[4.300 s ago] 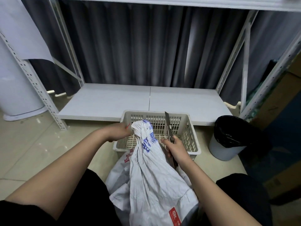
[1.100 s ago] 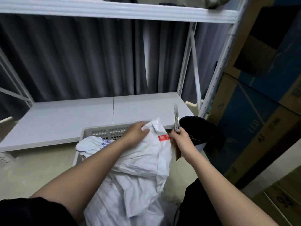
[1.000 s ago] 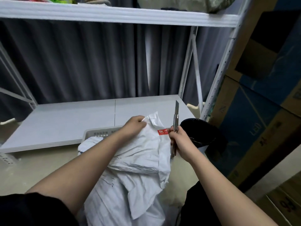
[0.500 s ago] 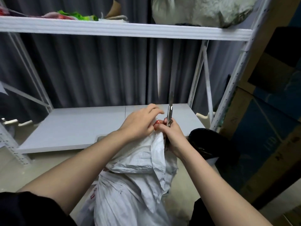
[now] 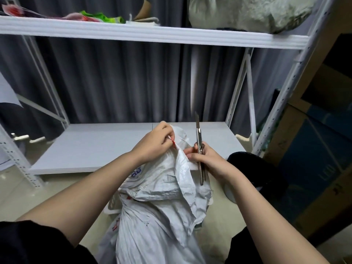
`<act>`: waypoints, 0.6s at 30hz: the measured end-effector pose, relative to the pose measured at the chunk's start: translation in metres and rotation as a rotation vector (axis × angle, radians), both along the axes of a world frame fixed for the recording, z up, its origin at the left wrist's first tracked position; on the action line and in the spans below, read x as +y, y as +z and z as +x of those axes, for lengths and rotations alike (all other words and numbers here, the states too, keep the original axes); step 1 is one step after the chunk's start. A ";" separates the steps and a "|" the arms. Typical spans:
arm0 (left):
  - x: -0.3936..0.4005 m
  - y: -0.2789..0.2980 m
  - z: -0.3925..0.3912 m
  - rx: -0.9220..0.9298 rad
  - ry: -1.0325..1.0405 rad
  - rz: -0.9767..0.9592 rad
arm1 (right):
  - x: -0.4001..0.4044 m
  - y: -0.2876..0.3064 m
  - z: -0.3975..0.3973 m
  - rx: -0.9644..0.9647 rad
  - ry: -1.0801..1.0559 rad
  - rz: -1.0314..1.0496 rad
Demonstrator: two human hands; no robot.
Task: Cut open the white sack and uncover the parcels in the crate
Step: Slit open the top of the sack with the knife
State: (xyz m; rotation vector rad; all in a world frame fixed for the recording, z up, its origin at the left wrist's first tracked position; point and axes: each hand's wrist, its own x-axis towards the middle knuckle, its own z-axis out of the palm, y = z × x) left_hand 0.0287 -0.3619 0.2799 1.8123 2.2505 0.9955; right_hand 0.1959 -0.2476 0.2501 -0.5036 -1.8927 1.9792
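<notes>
The white sack (image 5: 162, 197) is soft woven plastic, light and floppy by the look of it, creased everywhere and probably a little slick, so I judge it will only cut cleanly where I pull it taut. It stands lifted in front of me, its lower part draped over the crate (image 5: 112, 203), of which only a bit of pale slotted rim peeks out at the left; no parcels show. The best hold is right at the top edge, and that is where my left hand (image 5: 154, 144) pinches it, fingers curled tight round a fold beside a small red tag (image 5: 173, 142), forearm reaching up from the lower left. My right hand (image 5: 204, 159) grips the knife (image 5: 199, 147) with its blade pointing straight up, while the fingertips nip the sack's edge just beside the left hand.
</notes>
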 end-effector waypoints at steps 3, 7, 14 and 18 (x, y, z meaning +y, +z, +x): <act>-0.004 -0.001 -0.004 -0.097 -0.006 -0.003 | -0.003 0.001 -0.001 0.003 0.049 -0.007; -0.006 -0.003 0.000 -0.255 -0.006 -0.004 | -0.015 0.001 -0.010 -0.018 -0.049 0.058; 0.001 -0.005 0.015 -0.410 0.068 -0.185 | -0.033 -0.003 -0.033 -0.093 -0.295 0.294; 0.004 0.006 0.016 -0.587 0.056 -0.277 | -0.036 0.000 -0.038 -0.084 -0.382 0.312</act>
